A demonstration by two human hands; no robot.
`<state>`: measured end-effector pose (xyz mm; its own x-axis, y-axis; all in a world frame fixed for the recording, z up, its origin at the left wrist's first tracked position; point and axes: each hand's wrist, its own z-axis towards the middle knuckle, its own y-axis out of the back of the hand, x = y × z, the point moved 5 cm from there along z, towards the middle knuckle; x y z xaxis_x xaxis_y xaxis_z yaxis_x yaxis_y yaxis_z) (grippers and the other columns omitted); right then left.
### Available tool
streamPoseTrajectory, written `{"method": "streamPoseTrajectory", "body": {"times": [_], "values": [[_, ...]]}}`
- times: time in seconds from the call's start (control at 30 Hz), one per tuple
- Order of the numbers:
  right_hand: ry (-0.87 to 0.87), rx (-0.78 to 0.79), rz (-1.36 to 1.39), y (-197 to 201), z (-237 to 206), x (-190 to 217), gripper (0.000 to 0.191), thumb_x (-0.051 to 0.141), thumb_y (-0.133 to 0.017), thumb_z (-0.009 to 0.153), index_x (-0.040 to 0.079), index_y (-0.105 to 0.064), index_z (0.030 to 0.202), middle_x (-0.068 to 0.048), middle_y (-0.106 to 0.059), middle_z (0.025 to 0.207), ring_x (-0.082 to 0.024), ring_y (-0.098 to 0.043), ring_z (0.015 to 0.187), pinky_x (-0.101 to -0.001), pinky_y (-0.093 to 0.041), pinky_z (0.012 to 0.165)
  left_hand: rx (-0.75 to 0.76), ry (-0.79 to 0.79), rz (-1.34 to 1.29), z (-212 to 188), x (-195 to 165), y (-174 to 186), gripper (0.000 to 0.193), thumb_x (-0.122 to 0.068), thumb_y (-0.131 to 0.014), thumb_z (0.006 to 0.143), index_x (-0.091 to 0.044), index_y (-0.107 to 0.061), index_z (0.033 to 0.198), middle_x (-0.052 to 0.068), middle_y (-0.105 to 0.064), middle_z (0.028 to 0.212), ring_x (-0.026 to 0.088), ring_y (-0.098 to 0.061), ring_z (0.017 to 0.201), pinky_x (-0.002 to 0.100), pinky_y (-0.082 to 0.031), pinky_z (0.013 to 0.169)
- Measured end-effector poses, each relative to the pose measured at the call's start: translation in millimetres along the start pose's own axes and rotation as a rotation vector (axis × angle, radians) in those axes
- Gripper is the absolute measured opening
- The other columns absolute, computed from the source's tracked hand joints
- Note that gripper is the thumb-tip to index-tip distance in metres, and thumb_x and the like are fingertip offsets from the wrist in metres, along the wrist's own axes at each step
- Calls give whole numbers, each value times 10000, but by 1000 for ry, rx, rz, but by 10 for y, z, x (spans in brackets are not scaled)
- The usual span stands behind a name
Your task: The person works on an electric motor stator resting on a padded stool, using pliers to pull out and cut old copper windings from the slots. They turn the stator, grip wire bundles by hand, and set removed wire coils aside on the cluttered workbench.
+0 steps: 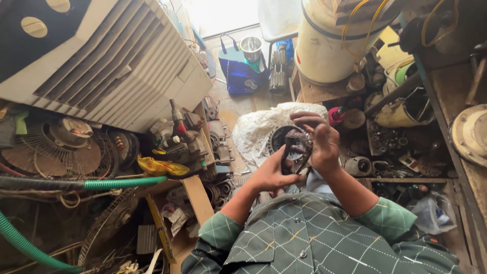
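Both hands are clamped on a small dark motor part (296,149), held up over the lap in the head view. Left hand (271,174) cups it from below, right hand (319,141) wraps over the top with fingers curled around it; can't make out what exactly the part is. Just behind it sits a round wound stator (278,136) on a white plastic sack (258,124). Off to the left there's a green hose (122,182), and a big white air cooler (116,66) above that.

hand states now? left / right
Left hand: closed on the dark metal part, gripping from below.
Right hand: closed on the same part, fingers curled over its top.
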<state>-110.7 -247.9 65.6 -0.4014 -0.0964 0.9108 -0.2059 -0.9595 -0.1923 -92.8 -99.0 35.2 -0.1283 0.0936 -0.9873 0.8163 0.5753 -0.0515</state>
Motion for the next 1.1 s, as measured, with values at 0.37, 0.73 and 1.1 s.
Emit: {"method": "streamPoseTrajectory", "body": {"times": [0.37, 0.73, 1.1], "values": [[-80, 259, -165, -149, 63, 19, 768, 544, -574, 1030, -43, -427, 1502, -253, -489, 1504, -345, -463, 1404, -475, -336, 1171, -33, 17, 74, -26, 90, 20, 609, -193, -776, 884, -26, -478, 1388, 16, -674, 922, 104, -640, 823, 297, -546, 741], [-390, 131, 396, -46, -166, -209, 448, 448, -654, 989, 21, -589, 1107, -170, -612, 1331, -252, -641, 1229, -436, -546, 1032, 45, 90, 192, 24, 112, 1, 579, -244, -707, 902, -17, -455, 1372, 102, -662, 803, 162, -608, 692, 339, -510, 637], [-243, -67, 358, 126, -106, -391, 585, 471, -619, 1043, 37, -453, 688, -93, -513, 705, -119, -464, 549, -271, -417, 503, -165, -171, 737, 139, 348, -46, 355, -327, -731, 979, -32, -552, 1065, 185, -654, 791, 399, -652, 763, 462, -482, 699]]}}
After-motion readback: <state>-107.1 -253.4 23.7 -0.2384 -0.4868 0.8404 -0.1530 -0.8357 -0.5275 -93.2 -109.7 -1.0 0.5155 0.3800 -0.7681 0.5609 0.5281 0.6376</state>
